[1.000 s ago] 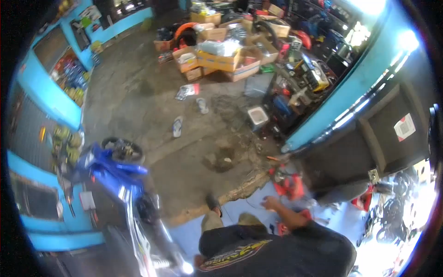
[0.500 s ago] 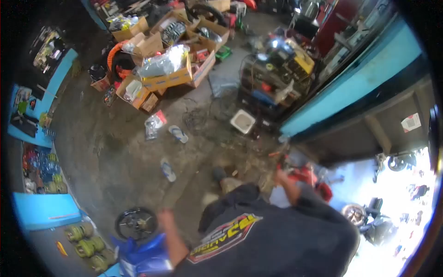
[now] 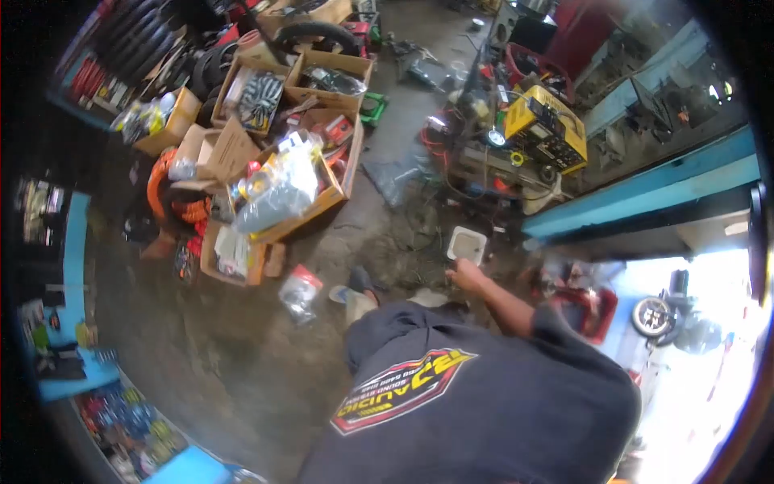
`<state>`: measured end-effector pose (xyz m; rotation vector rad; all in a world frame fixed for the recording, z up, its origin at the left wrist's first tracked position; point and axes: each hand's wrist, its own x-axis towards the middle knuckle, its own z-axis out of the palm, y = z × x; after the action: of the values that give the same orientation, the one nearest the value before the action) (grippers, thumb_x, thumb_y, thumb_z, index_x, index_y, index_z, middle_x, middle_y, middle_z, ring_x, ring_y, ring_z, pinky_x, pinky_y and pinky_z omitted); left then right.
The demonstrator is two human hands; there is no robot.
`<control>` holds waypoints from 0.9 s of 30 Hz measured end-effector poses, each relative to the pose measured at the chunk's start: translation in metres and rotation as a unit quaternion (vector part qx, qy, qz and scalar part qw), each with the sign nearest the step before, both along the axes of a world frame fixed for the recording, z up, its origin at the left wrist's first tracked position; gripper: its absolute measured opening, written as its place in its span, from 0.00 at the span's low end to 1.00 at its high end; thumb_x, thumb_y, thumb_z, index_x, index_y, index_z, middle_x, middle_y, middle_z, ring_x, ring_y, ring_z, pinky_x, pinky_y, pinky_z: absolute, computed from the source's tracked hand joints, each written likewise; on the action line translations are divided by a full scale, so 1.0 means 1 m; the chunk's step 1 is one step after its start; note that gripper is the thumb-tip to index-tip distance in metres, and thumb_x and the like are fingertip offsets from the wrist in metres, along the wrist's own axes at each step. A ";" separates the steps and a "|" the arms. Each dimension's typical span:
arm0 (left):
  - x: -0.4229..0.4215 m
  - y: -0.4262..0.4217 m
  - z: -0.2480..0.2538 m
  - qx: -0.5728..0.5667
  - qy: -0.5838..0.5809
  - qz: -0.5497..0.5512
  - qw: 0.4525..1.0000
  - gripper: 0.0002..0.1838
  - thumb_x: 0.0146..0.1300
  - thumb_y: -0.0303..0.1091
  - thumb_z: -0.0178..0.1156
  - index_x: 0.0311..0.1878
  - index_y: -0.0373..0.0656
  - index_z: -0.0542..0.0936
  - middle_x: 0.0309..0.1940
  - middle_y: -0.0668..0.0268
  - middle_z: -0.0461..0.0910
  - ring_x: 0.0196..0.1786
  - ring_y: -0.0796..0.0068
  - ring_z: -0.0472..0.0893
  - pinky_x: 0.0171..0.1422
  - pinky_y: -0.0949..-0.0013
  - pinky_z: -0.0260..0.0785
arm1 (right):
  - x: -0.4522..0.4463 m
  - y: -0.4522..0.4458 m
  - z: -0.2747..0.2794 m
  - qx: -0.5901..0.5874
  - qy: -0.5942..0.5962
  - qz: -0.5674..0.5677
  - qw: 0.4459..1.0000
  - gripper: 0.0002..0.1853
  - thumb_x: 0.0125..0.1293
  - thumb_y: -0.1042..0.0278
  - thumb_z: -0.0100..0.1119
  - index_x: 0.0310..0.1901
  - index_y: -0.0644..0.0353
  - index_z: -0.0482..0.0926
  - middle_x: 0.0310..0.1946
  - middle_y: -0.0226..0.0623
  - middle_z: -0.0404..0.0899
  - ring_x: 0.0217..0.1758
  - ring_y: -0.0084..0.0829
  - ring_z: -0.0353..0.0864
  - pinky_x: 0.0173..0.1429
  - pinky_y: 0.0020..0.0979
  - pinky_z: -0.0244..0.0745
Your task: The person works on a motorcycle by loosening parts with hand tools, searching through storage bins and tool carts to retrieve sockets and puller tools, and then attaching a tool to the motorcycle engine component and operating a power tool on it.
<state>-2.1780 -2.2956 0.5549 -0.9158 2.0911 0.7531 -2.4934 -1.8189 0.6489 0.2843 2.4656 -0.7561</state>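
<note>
My right hand (image 3: pixel 466 276) reaches forward and down to the near edge of a small white square tray (image 3: pixel 468 244) on the floor. Its fingers look bent, but they are too blurred to read, and I cannot tell whether they touch the rim or hold anything. My left hand is out of view. A dark printed shirt (image 3: pixel 484 403) fills the lower middle of the view. One foot in a dark shoe (image 3: pixel 363 281) stands beside a flip-flop (image 3: pixel 339 294). A clear plastic bag with a red top (image 3: pixel 301 294) lies to the left of it.
Open cardboard boxes (image 3: pixel 310 214) full of packaged parts stand ahead on the left, near orange tubing (image 3: pixel 159 189). Ahead right, a yellow machine (image 3: pixel 548 125) sits over cluttered gear. A red crate (image 3: pixel 592 310) is at right, below a blue ledge (image 3: pixel 645 198).
The view has shifted forward and left. My right hand has gone from beside red items to the white tray. My left hand, the blue panel and the black wheel have left the view.
</note>
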 end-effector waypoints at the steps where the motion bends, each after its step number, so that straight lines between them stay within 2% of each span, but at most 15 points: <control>1: -0.060 -0.028 0.003 -0.017 0.004 -0.028 0.999 0.18 0.56 0.40 0.60 0.37 0.31 0.80 0.29 0.51 0.81 0.34 0.60 0.80 0.41 0.57 0.72 | -0.017 -0.012 0.012 -0.001 -0.029 0.026 0.999 0.23 0.58 0.54 0.60 0.44 0.69 0.75 0.41 0.61 0.77 0.49 0.54 0.77 0.52 0.46 0.72; 4: -0.245 -0.114 -0.013 -0.108 0.015 -0.116 0.987 0.23 0.53 0.46 0.61 0.37 0.30 0.81 0.36 0.45 0.81 0.41 0.51 0.82 0.48 0.51 0.71 | -0.056 -0.040 0.043 0.015 -0.061 -0.032 0.998 0.29 0.58 0.49 0.58 0.47 0.73 0.72 0.48 0.63 0.73 0.55 0.55 0.73 0.57 0.49 0.69; 5: -0.311 -0.139 -0.011 -0.144 0.053 -0.061 0.986 0.16 0.50 0.38 0.66 0.31 0.31 0.79 0.30 0.48 0.81 0.32 0.54 0.81 0.36 0.54 0.70 | -0.077 -0.059 0.082 0.085 -0.103 -0.116 0.984 0.31 0.58 0.48 0.57 0.47 0.74 0.72 0.49 0.63 0.73 0.55 0.55 0.73 0.57 0.49 0.69; 7: -0.459 -0.117 0.081 -0.187 0.111 -0.044 0.975 0.22 0.52 0.39 0.67 0.42 0.30 0.77 0.39 0.45 0.80 0.44 0.53 0.80 0.51 0.56 0.70 | -0.102 -0.046 0.030 0.072 -0.154 -0.145 0.975 0.35 0.59 0.44 0.56 0.50 0.75 0.71 0.50 0.63 0.73 0.55 0.53 0.75 0.56 0.47 0.70; 8: -0.515 -0.143 0.053 -0.154 0.235 -0.073 0.957 0.25 0.53 0.43 0.66 0.45 0.29 0.76 0.44 0.44 0.79 0.48 0.51 0.79 0.54 0.55 0.69 | -0.130 -0.040 0.036 0.069 -0.156 -0.151 0.974 0.35 0.59 0.44 0.56 0.50 0.75 0.71 0.50 0.63 0.73 0.55 0.53 0.75 0.56 0.47 0.70; 10: -0.638 -0.122 0.076 -0.142 0.293 -0.097 0.941 0.26 0.55 0.44 0.64 0.48 0.30 0.76 0.43 0.43 0.79 0.47 0.47 0.79 0.52 0.55 0.69 | -0.196 -0.034 0.066 -0.097 -0.258 -0.147 0.950 0.35 0.58 0.44 0.58 0.50 0.76 0.71 0.47 0.64 0.75 0.53 0.53 0.76 0.54 0.45 0.72; 11: -0.691 -0.128 0.057 -0.151 0.342 -0.149 0.916 0.24 0.56 0.43 0.63 0.47 0.31 0.77 0.41 0.44 0.80 0.45 0.46 0.79 0.51 0.54 0.68 | -0.206 -0.030 0.030 -0.060 -0.111 -0.114 0.985 0.32 0.58 0.48 0.61 0.47 0.75 0.72 0.43 0.64 0.76 0.50 0.55 0.77 0.51 0.43 0.73; 12: -0.741 -0.090 0.088 -0.142 0.372 -0.160 0.903 0.21 0.57 0.42 0.62 0.45 0.32 0.77 0.40 0.46 0.80 0.44 0.47 0.79 0.51 0.55 0.69 | -0.245 -0.034 0.059 -0.042 -0.076 -0.108 0.990 0.24 0.57 0.57 0.60 0.44 0.73 0.73 0.44 0.63 0.77 0.49 0.57 0.77 0.50 0.44 0.74; 14: -0.823 -0.041 0.093 -0.058 0.423 -0.176 0.887 0.19 0.58 0.41 0.61 0.44 0.33 0.77 0.41 0.46 0.79 0.44 0.49 0.79 0.51 0.58 0.68 | -0.313 -0.021 0.039 -0.043 -0.072 -0.134 0.987 0.25 0.55 0.64 0.59 0.53 0.68 0.72 0.47 0.60 0.76 0.55 0.53 0.74 0.55 0.44 0.71; 16: -0.890 0.013 0.100 -0.116 0.374 -0.275 0.878 0.18 0.57 0.38 0.60 0.44 0.33 0.76 0.41 0.47 0.79 0.43 0.52 0.79 0.50 0.61 0.69 | -0.400 -0.012 0.027 -0.045 -0.085 -0.152 0.984 0.25 0.54 0.67 0.56 0.54 0.68 0.71 0.46 0.60 0.76 0.53 0.54 0.75 0.56 0.44 0.71; 18: -0.933 0.040 0.038 0.001 0.497 -0.264 0.827 0.17 0.56 0.36 0.61 0.43 0.32 0.77 0.35 0.48 0.80 0.38 0.56 0.79 0.46 0.60 0.71 | -0.483 0.020 0.031 -0.025 -0.073 -0.128 0.989 0.23 0.53 0.72 0.51 0.53 0.68 0.71 0.43 0.59 0.77 0.49 0.56 0.76 0.55 0.47 0.71; 19: -0.941 0.058 0.035 0.047 0.262 -0.210 0.941 0.21 0.58 0.38 0.60 0.49 0.31 0.76 0.45 0.48 0.79 0.48 0.55 0.79 0.53 0.58 0.69 | -0.504 0.031 0.013 0.005 0.070 -0.116 0.991 0.22 0.53 0.73 0.50 0.52 0.68 0.71 0.41 0.59 0.78 0.46 0.56 0.77 0.52 0.47 0.72; 21: -0.949 0.078 0.025 0.053 0.100 -0.289 0.951 0.21 0.56 0.41 0.60 0.46 0.32 0.79 0.42 0.47 0.81 0.47 0.54 0.80 0.52 0.58 0.70 | -0.586 0.053 0.117 -0.105 0.004 -0.206 0.973 0.24 0.54 0.73 0.50 0.55 0.66 0.71 0.43 0.58 0.78 0.48 0.53 0.78 0.50 0.44 0.74; 22: -0.959 0.101 0.029 0.057 0.038 -0.317 0.946 0.21 0.55 0.42 0.59 0.44 0.33 0.80 0.40 0.46 0.81 0.46 0.53 0.81 0.52 0.58 0.70 | -0.611 0.064 0.103 -0.117 0.018 -0.214 0.970 0.22 0.55 0.73 0.49 0.54 0.64 0.73 0.44 0.56 0.78 0.49 0.51 0.78 0.52 0.43 0.73; 27: -1.013 0.112 0.007 0.014 0.019 -0.321 0.947 0.20 0.55 0.43 0.58 0.41 0.34 0.81 0.38 0.46 0.81 0.46 0.50 0.80 0.50 0.56 0.71 | -0.723 0.104 0.108 -0.163 0.034 -0.204 0.965 0.19 0.56 0.69 0.52 0.50 0.65 0.76 0.40 0.58 0.79 0.47 0.52 0.78 0.52 0.44 0.72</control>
<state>-3.1915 -2.1835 0.5618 -0.1625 2.2128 0.4482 -3.2160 -1.7149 0.7570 0.6601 2.3197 -1.3447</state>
